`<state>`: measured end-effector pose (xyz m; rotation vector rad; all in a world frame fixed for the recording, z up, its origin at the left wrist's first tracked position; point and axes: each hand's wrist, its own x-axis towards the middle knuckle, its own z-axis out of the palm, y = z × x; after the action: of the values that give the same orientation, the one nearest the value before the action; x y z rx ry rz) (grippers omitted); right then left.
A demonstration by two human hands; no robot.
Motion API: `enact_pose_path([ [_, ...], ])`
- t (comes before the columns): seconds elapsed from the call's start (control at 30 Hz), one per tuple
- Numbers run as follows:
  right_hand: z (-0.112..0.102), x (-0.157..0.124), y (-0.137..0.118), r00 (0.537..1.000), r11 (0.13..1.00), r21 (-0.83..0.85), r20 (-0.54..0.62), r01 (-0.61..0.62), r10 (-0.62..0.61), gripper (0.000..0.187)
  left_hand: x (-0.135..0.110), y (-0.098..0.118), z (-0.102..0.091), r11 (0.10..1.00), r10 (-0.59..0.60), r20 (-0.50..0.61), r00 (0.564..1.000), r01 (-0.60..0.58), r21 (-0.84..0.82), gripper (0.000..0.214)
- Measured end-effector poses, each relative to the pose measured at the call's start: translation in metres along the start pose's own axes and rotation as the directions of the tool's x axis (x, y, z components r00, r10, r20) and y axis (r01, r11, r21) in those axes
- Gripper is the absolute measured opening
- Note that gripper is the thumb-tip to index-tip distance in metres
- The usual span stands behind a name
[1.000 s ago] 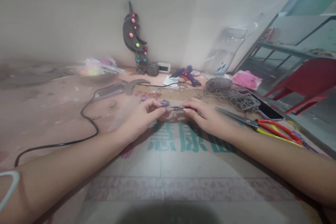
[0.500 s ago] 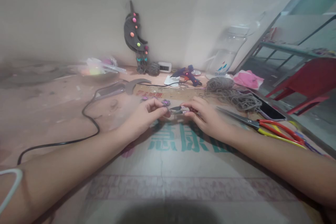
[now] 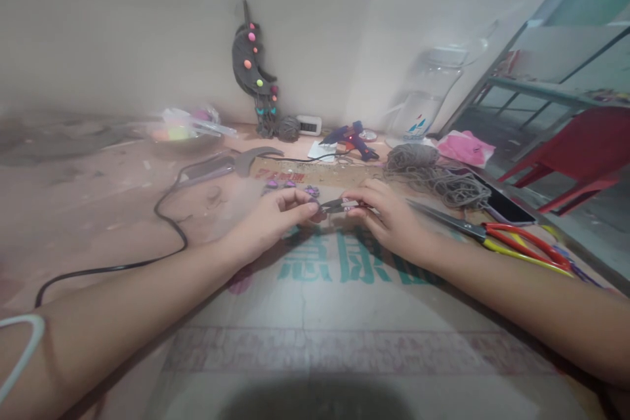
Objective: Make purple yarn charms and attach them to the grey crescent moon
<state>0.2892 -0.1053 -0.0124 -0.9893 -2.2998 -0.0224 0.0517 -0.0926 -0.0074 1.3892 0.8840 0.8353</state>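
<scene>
My right hand (image 3: 381, 210) is closed around the reddish handles of a small pair of scissors (image 3: 333, 205), its short dark blades pointing left. Thumb and fingers pressed together, my left hand (image 3: 285, 211) pinches a small dark purple-grey yarn piece (image 3: 315, 202), mostly hidden by the fingertips. The blade tips reach that piece; whether they close on it I cannot tell. Several small purple-and-grey yarn pieces (image 3: 312, 191) lie just behind my left hand. Under both hands is a printed cardboard sheet (image 3: 246, 341) with green characters.
Large scissors (image 3: 472, 230) with red and yellow handles, grey yarn (image 3: 457, 187) and a phone (image 3: 506, 203) lie to the right. Behind are a glue gun (image 3: 352, 138), a clear bottle (image 3: 423, 98) and a crescent ornament (image 3: 249, 62). A black cord (image 3: 167, 223) curves along the left.
The small scissors' blades have come closer together at my left fingertips. My left hand has shifted very slightly to the right.
</scene>
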Motion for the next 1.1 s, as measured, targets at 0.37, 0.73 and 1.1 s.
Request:
enact_pose_path([
  [0.37,-0.0023,0.0008,-0.0003,1.0,1.0,0.013,0.012,0.008,-0.008,0.023,-0.0017,-0.0032,0.001,0.998,-0.023,-0.013,1.0,0.023,-0.053,0.025],
  [0.73,-0.0029,0.0,-0.0002,0.977,0.979,0.113,-0.112,-0.168,0.18,0.019,-0.0001,-0.0029,0.0,0.996,-0.027,-0.004,1.0,0.026,-0.083,0.025],
  [1.1,-0.0052,-0.0002,-0.0031,1.0,0.999,0.021,0.009,-0.029,0.029,0.026,0.001,-0.006,-0.0013,0.997,0.027,0.006,1.0,-0.026,-0.076,0.031],
])
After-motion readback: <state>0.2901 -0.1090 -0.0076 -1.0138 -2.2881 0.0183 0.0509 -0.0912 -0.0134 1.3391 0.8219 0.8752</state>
